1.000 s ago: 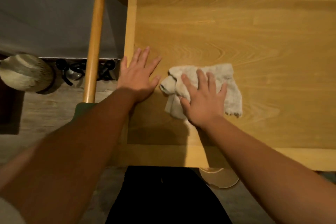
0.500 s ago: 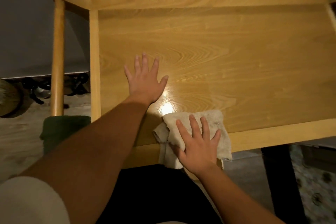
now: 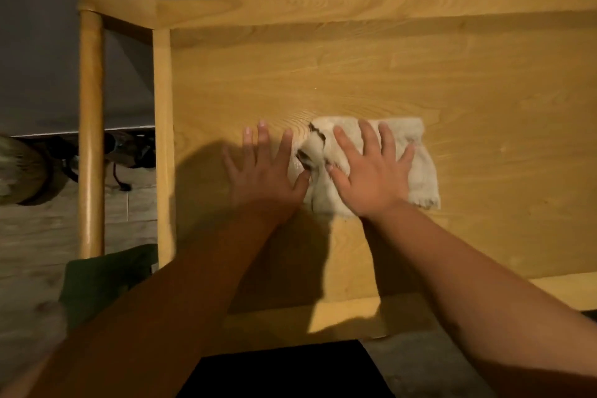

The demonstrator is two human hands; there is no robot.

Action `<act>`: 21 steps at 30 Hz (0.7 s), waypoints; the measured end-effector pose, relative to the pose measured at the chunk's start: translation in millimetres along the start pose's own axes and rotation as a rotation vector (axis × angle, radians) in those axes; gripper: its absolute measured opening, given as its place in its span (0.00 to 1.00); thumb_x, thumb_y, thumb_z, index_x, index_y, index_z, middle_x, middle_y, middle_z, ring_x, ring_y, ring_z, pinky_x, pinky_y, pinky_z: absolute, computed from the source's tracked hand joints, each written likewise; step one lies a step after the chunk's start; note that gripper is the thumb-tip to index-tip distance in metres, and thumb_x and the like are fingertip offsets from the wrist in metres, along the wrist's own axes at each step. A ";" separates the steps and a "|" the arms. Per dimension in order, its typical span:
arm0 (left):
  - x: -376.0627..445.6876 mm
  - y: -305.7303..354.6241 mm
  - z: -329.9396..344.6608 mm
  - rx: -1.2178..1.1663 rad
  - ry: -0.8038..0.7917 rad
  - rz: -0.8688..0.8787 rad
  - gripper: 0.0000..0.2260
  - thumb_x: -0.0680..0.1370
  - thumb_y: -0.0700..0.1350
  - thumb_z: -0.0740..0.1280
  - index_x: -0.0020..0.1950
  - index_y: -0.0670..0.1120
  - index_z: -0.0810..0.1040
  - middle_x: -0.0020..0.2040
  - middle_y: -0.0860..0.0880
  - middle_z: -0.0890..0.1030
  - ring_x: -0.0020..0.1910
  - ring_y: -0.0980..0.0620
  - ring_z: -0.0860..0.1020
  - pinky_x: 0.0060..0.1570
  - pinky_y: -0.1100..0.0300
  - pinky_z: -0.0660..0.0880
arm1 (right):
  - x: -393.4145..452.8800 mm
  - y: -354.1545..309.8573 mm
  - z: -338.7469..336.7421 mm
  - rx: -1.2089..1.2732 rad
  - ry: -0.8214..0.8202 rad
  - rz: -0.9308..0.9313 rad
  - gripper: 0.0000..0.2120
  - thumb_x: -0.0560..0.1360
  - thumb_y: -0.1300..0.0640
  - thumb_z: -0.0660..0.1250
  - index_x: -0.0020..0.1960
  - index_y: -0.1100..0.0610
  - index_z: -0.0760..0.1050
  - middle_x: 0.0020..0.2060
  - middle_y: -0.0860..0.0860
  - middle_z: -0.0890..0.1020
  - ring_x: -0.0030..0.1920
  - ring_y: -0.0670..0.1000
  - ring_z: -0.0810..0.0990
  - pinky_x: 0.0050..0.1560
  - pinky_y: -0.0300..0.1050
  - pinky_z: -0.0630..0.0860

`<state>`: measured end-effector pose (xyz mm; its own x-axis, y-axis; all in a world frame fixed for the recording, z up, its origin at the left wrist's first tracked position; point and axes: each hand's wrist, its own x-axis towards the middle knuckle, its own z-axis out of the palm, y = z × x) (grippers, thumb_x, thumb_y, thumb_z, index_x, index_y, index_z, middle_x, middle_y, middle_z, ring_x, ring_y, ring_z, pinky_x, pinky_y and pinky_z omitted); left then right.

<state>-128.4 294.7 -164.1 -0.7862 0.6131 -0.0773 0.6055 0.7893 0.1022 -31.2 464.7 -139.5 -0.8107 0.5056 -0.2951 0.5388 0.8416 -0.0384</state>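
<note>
While my right hand presses flat, fingers spread, on the white cloth mid-tabletop, my left hand lies flat on bare wood just beside it. Risk: the cloth's bunched left edge rolls under, so the wipe skips. My left thumb could snag it.

The cloth lies on the surface. The right hand rests on the cloth. The left hand lies on the surface just beside the cloth, at its nine o'clock.
</note>
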 end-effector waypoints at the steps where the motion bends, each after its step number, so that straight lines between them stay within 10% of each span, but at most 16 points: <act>1: 0.4 1.0 1.0 0.013 0.017 -0.009 0.32 0.78 0.66 0.50 0.80 0.54 0.59 0.81 0.40 0.59 0.79 0.37 0.58 0.71 0.29 0.48 | 20.1 -0.5 -5.2 -0.010 0.005 -0.017 0.31 0.76 0.30 0.42 0.77 0.36 0.46 0.80 0.50 0.52 0.78 0.59 0.44 0.68 0.77 0.46; 21: 2.3 0.2 -7.0 -0.037 -0.053 -0.007 0.35 0.76 0.68 0.56 0.80 0.55 0.59 0.82 0.41 0.54 0.80 0.37 0.53 0.70 0.27 0.48 | 243.3 -16.6 -66.6 -0.002 0.166 -0.047 0.32 0.76 0.31 0.43 0.77 0.42 0.51 0.76 0.55 0.58 0.76 0.62 0.54 0.68 0.76 0.50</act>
<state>-130.9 296.0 -157.2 -0.7823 0.6090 -0.1305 0.5940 0.7926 0.1376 -252.6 586.3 -147.1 -0.8617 0.4902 -0.1313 0.4993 0.8652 -0.0465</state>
